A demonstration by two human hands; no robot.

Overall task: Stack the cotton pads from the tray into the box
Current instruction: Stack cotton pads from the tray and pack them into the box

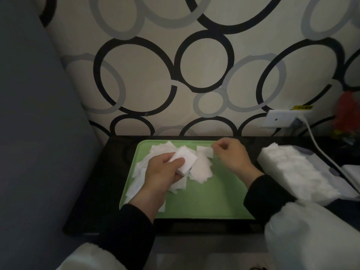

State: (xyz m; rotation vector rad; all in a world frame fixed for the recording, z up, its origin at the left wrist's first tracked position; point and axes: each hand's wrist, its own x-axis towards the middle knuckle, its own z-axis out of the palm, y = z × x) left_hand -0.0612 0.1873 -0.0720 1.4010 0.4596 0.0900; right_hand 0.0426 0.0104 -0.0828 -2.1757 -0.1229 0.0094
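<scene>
Left hand (163, 170): fingers and thumb curled round a thin stack of pads (187, 159), held just above the tray. Right hand (231, 154): thumb and forefinger pinching the corner of a single pad (207, 152), other fingers loosely bent, fingertips blurred. Both wrists in dark sleeves (128, 230).

Under and between the hands: loose pads (201, 169), white, thin, square-cut, slightly fibrous at the edges. Heaped unevenly over the left and far part of the green tray (214, 201); partly covered by the left hand, so impossible to count.

Right of the tray, on the same dark table (89, 191): box (319, 160), filled along its length with a dense white block of pads. Box wall pale grey with darker blotches; any print on it unreadable. Near end hidden behind a soft white bundle (311, 236), nature unclear.

Behind the table: white wall plate (280, 118) with a white cable (321, 151) running down past the box. Yellow label (303, 107) above the plate, dark characters too small to read. Red object (348, 112) at the right edge, blurred and cut off.
</scene>
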